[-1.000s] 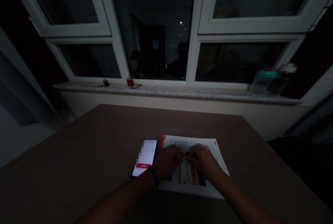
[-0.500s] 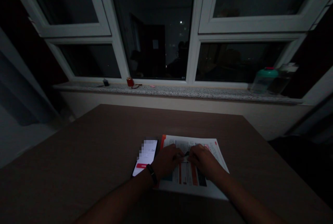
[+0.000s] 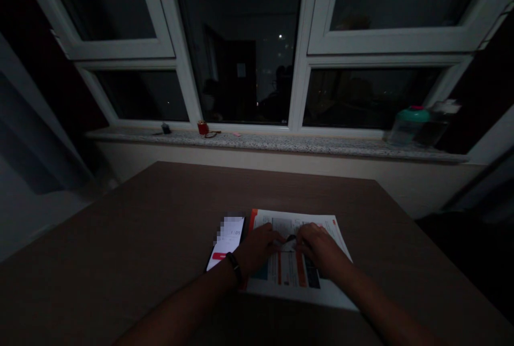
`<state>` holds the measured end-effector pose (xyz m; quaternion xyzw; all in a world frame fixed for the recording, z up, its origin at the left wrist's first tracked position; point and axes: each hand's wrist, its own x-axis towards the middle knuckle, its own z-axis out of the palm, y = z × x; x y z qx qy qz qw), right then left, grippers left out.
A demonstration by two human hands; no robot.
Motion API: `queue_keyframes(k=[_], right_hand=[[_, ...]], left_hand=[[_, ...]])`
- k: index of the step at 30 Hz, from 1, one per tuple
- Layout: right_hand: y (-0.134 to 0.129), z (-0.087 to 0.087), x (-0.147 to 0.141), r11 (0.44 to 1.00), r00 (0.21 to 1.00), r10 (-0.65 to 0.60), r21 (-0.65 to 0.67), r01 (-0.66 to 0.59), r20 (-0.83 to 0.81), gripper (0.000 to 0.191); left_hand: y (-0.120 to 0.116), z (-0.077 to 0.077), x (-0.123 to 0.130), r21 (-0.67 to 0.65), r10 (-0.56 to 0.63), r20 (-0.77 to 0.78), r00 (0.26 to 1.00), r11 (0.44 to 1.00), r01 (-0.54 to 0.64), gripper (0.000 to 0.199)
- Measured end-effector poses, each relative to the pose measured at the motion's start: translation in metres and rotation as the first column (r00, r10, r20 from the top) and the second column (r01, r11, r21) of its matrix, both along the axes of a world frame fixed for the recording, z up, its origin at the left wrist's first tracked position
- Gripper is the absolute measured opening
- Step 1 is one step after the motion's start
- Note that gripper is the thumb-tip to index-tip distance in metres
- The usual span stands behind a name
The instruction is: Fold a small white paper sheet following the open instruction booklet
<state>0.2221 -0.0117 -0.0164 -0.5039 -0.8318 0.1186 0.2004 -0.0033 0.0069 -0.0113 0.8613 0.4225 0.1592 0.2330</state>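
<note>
A printed sheet or booklet (image 3: 337,292) with orange and dark blocks lies on the brown table. Over its left part is my left hand (image 3: 259,247), a dark band on the wrist, its fingers pinched at one end of a small dark strip (image 3: 289,239). My right hand (image 3: 319,244) is closed at the strip's other end, above the middle of the page. Dim light leaves the strip's exact form unclear. Left of the page, partly behind my left wrist, lies a lit phone (image 3: 230,236).
Beyond the table (image 3: 180,196) runs a speckled window sill (image 3: 281,143). On it stand a small dark bottle (image 3: 165,128), a red jar (image 3: 202,127), a teal-lidded container (image 3: 407,125) and another clear container (image 3: 437,123). Dark windows rise behind.
My right hand has shifted slightly right, and the gap between the hands is a little wider. More of the dark strip shows between them.
</note>
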Motion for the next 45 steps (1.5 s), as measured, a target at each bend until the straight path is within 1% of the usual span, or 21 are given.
queue_keyframes(k=[3,7,11,14,17,19,21,25,31,35,38,40,43,45], right_hand=[[0.0,0.002,0.005,0.999,0.999,0.045,0.019,-0.045,0.015,0.009],[0.0,0.002,0.008,0.994,0.993,0.09,0.061,-0.094,0.073,0.011],[-0.001,0.0,0.008,0.976,0.966,0.139,0.135,-0.171,0.217,0.025],[-0.004,0.002,0.005,0.975,0.957,0.126,0.147,-0.168,0.26,0.032],[-0.008,0.008,-0.002,0.984,0.962,0.104,0.114,-0.136,0.252,0.026],[-0.01,0.012,-0.007,0.988,0.975,0.088,0.111,-0.112,0.205,0.019],[-0.01,0.014,-0.011,0.989,0.985,0.074,0.119,-0.093,0.156,0.017],[-0.005,0.01,-0.016,0.989,0.989,0.056,0.129,-0.074,0.135,0.021],[0.005,0.001,-0.011,0.995,0.992,0.024,0.091,-0.035,0.124,0.023],[0.004,0.003,-0.007,0.996,0.993,0.04,0.073,-0.048,0.11,0.026],[0.0,0.008,-0.008,0.993,0.991,0.053,0.095,-0.065,0.119,0.029],[-0.002,0.011,-0.011,0.989,0.986,0.065,0.125,-0.085,0.154,0.025],[-0.006,0.015,-0.017,0.977,0.967,0.126,0.139,-0.159,0.221,0.016],[-0.009,0.016,-0.018,0.971,0.962,0.173,0.125,-0.203,0.211,0.013]], left_hand=[[0.001,-0.003,-0.003,0.014,-0.02,0.01,1.0,1.0,0.02,0.022],[0.0,-0.003,-0.004,0.059,-0.045,-0.043,0.998,0.997,0.048,0.027],[-0.006,0.004,-0.004,0.179,-0.07,-0.104,0.992,0.98,0.088,0.024],[-0.01,0.01,-0.004,0.244,-0.076,-0.105,0.992,0.965,0.1,0.022],[-0.011,0.011,-0.004,0.232,-0.081,-0.099,0.992,0.967,0.102,0.019],[-0.011,0.01,-0.003,0.222,-0.085,-0.096,0.992,0.969,0.105,0.018],[-0.011,0.008,-0.002,0.218,-0.105,-0.078,0.991,0.969,0.119,0.015],[-0.012,0.007,0.001,0.215,-0.121,-0.038,0.992,0.968,0.126,0.008],[-0.011,0.008,-0.001,0.245,-0.163,-0.04,0.986,0.955,0.168,0.017],[-0.009,0.006,-0.005,0.232,-0.153,-0.014,0.988,0.961,0.152,0.024],[-0.009,0.007,-0.005,0.22,-0.151,-0.024,0.988,0.963,0.153,0.022],[-0.01,0.009,-0.003,0.224,-0.14,-0.066,0.988,0.963,0.152,0.019],[-0.014,0.012,0.003,0.239,-0.133,-0.139,0.981,0.957,0.164,0.015],[-0.017,0.012,0.007,0.236,-0.129,-0.154,0.98,0.958,0.163,0.012]])
